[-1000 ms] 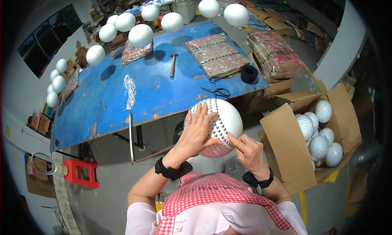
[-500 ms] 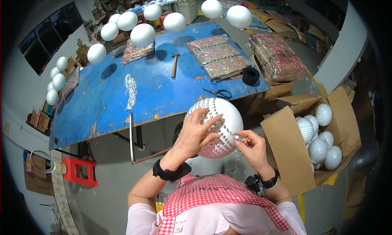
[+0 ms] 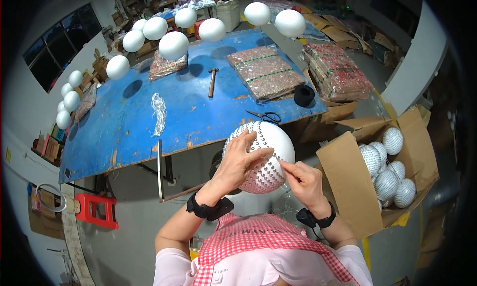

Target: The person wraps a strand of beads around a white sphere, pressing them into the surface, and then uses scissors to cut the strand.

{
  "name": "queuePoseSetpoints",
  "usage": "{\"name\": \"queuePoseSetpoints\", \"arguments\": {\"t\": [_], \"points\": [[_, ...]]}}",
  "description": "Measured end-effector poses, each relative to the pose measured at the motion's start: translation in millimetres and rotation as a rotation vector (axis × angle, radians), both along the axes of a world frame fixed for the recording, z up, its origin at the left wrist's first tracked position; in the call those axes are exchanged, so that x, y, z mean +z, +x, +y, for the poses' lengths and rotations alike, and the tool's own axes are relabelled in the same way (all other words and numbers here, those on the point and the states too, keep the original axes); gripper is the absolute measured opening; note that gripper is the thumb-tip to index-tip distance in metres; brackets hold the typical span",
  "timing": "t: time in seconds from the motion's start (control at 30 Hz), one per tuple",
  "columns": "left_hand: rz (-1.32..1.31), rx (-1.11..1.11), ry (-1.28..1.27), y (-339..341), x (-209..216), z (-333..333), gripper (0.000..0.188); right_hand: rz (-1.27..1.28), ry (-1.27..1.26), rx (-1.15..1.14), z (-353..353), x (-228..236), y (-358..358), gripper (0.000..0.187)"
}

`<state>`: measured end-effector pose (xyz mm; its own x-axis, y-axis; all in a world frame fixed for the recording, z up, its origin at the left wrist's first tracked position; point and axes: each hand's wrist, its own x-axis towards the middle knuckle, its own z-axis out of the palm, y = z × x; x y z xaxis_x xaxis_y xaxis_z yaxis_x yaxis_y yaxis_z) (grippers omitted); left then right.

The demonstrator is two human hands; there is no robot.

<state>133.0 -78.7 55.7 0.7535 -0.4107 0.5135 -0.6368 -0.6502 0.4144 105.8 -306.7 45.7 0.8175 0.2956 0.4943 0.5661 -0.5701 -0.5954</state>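
In front of me is a large white ball (image 3: pixel 282 143), its left and lower parts covered with rows of small silver studs. My left hand (image 3: pixel 235 159) lies over the studded side, fingers bent round the ball, with thumb and forefinger near the edge of the rows. At the right side, my right hand (image 3: pixel 304 182) is closed in a pinch against the surface. A strand of silver studs (image 3: pixel 273 156) runs toward its fingertips; the end in the pinch is hidden by the fingers.
Beyond the ball stands a blue table (image 3: pixel 134 112) with scissors (image 3: pixel 266 117), a hammer (image 3: pixel 212 82), a black roll (image 3: pixel 304 95), a silvery bundle (image 3: pixel 158 114) and wrapped packs (image 3: pixel 266 72). Plain white balls (image 3: pixel 174 46) stand above it. At right, an open carton (image 3: pixel 350 186) holds studded balls.
My right hand has turned and its fingers have closed more tightly, coming up against the ball's right side. My left thumb and forefinger have drawn closer in on the studs.
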Motion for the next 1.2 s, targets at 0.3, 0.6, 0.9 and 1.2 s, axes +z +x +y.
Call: {"name": "queuePoseSetpoints", "arguments": {"t": [0.3,0.6,0.9,1.2], "points": [[0.055,-0.015,-0.019,0,2,-2,0.037,0.5,0.393,0.014,8,5,7,0.019],[0.054,-0.017,-0.014,1,1,0,0.034,-0.138,0.061,-0.033,12,-6,10,0.022],[0.097,0.108,0.0,0,3,-8,0.043,-0.13,0.0,-0.048,11,-2,3,0.022],[-0.07,-0.03,0.005,0,0,-12,0.033,-0.011,0.096,-0.114,5,-3,2,0.014]]}}
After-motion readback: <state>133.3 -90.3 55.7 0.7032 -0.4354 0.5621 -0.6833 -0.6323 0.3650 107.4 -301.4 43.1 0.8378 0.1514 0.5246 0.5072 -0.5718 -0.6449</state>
